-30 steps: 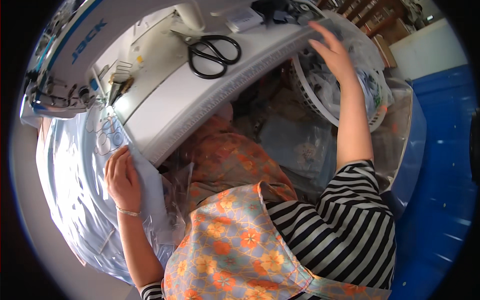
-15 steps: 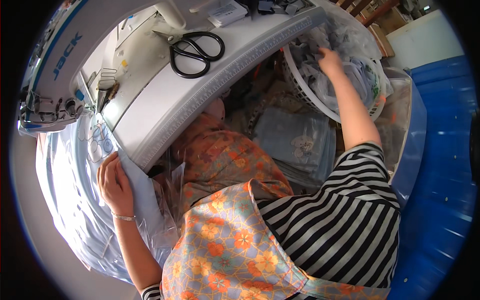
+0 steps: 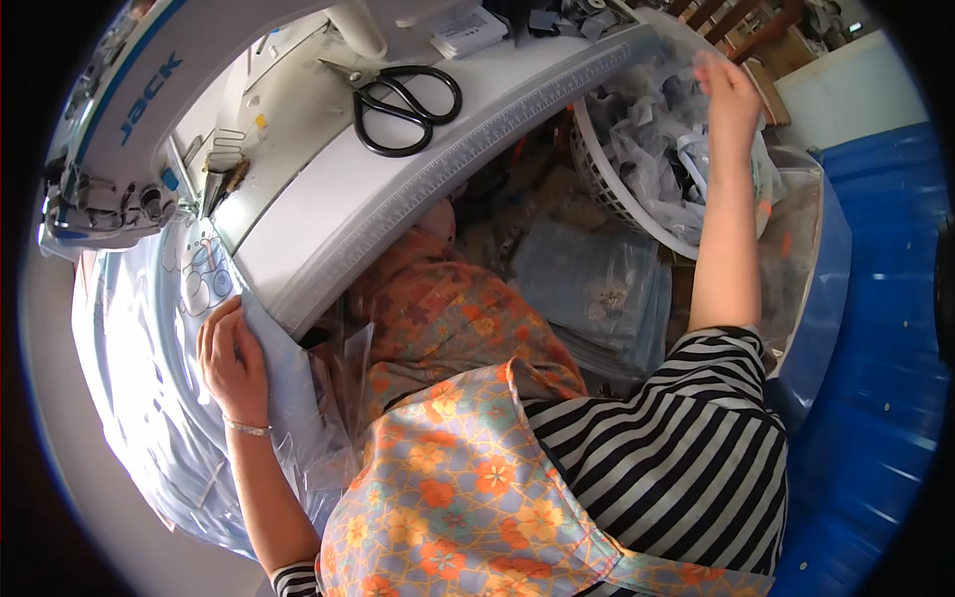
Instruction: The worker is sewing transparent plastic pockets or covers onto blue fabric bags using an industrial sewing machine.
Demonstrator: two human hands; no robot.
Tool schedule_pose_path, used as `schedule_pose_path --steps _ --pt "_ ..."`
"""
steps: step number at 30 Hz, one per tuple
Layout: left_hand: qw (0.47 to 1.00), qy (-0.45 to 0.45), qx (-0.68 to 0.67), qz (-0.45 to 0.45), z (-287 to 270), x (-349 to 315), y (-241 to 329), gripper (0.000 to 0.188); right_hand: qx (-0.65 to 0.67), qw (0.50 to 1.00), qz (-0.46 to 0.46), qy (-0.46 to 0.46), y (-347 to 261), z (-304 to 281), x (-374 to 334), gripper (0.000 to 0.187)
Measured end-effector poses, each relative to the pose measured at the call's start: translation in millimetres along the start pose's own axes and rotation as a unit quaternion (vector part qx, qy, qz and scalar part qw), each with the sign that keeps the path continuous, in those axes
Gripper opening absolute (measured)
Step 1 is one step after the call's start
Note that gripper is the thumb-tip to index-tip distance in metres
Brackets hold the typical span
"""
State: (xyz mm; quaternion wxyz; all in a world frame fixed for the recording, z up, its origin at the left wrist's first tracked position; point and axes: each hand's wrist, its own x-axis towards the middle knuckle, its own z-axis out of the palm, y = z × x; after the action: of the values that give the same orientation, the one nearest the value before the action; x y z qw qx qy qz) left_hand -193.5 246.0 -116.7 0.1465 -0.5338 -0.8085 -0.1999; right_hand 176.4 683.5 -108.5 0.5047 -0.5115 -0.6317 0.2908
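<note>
My left hand lies on a stack of glossy pale-blue and white sheets with a cartoon animal print, beside the sewing machine. Its fingers are stretched out, fairly flat, holding nothing. Over the far right side of a white lattice basket my right hand is raised, with fingers curled together in a pinch. Whatever lies between those fingertips is too blurred to make out; translucent plastic shows right behind them. Crumpled, see-through grey-white scraps fill the basket.
Black-handled thread scissors lie on the white sewing table, whose front edge carries a ruler strip. The sewing machine stands at left. Flat printed pouches are piled below the basket. A clear-lined bin stands at right.
My right hand has lifted out of the scraps and moved right, toward the basket's far right side. My left hand stays on the sheets. The whole view has shifted slightly.
</note>
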Motion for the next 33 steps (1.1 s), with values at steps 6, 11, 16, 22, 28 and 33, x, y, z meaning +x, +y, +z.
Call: schedule_pose_path --steps 6,11,16,22,28,33 --pt "0.992 -0.015 -0.110 -0.064 -22.2 9.8 -21.2 0.014 0.040 0.911 -0.356 -0.203 -107.7 97.6 -76.7 0.025" --pt "0.811 0.087 -0.484 -0.318 -50.9 52.8 -49.0 0.017 0.077 0.784 -0.441 -0.430 -177.5 255.8 -219.5 0.035" --pt "0.921 -0.080 -0.311 -0.220 -41.4 40.1 -38.5 0.012 0.086 0.542 -0.582 -0.600 -208.3 307.9 -339.2 0.019" --pt "0.840 0.010 -0.479 -0.253 -26.1 17.2 -56.4 0.013 0.202 0.708 -0.491 -0.465 -174.4 277.2 -309.2 0.029" --pt "0.885 0.040 -0.431 -0.169 -25.7 19.6 -53.1 0.012 -0.020 0.729 -0.556 -0.399 -191.2 282.7 -292.7 0.042" --pt "0.919 0.000 -0.360 -0.161 -39.8 21.9 -56.5 0.009 -0.130 0.733 -0.533 -0.402 -204.9 303.6 -294.5 0.047"
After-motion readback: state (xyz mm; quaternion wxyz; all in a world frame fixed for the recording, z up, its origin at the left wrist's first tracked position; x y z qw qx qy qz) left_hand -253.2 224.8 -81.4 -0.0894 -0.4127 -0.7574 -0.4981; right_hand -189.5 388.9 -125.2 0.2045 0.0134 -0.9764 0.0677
